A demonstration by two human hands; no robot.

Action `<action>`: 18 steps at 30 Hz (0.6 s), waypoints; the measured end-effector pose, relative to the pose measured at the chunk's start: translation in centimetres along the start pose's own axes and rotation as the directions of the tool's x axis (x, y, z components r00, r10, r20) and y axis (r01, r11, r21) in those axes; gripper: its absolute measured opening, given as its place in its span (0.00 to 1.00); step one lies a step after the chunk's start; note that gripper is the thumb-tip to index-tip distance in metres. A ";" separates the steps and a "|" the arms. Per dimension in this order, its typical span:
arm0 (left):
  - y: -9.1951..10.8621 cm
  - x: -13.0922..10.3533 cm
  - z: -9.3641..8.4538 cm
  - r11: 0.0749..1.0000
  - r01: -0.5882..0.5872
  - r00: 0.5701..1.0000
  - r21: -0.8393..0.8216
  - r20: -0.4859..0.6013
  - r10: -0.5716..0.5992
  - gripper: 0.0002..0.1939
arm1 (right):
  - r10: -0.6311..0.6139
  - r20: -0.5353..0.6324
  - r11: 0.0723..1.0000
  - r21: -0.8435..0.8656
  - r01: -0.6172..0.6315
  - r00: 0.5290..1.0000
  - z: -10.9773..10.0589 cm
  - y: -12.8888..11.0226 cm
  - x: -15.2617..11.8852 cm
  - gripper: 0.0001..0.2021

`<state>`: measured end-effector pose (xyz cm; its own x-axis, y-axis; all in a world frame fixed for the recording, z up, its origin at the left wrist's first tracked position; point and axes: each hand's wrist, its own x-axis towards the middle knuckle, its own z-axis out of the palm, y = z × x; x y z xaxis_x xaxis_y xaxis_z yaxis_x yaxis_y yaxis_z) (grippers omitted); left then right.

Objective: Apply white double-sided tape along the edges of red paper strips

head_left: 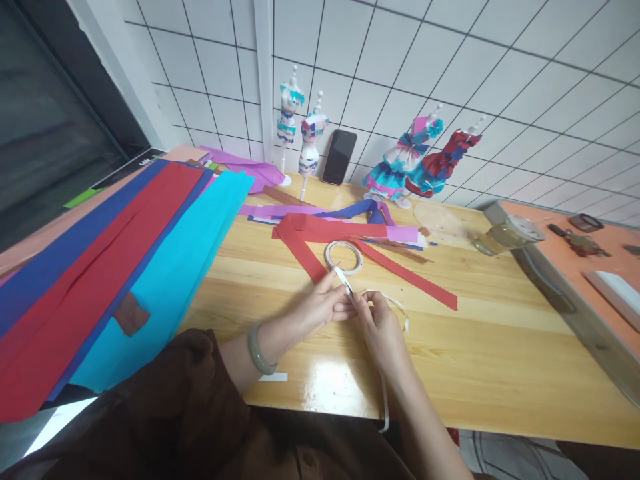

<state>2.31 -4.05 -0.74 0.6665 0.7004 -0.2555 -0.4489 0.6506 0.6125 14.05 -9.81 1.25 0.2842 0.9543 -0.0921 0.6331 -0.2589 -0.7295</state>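
Observation:
Near the table's middle, my left hand (327, 299) pinches the end of a white tape strip (342, 277) between its fingers. Close against it, my right hand (383, 323) is closed on the same white strip, at a small dark piece too small to name. A roll of white tape (344, 259) lies flat just beyond my fingertips. From my right hand, a thin white strip (385, 400) hangs over the table's front edge, and another loop curls on the right. Red crepe strips (410, 275) lie behind and beside the roll.
Red, blue and turquoise crepe sheets (195, 247) cover the left side. Along the wall stand small mannequins (310, 143), a phone (340, 157) and two dressed mannequins (403, 160). A glass jar (509, 233) is at the right, near an orange surface (565, 250) with keys.

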 end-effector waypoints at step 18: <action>0.3 0.1 -0.2 0.999 0.005 1.000 0.036 -0.015 -0.005 0.39 | 0.025 0.019 0.953 -0.301 -0.018 0.999 -0.9 -0.6 -0.5 0.21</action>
<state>2.10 -3.72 -0.68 0.6594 0.7018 -0.2697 -0.4237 0.6432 0.6378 14.18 -10.27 2.38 0.2862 0.9501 -0.1236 0.8153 -0.3093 -0.4896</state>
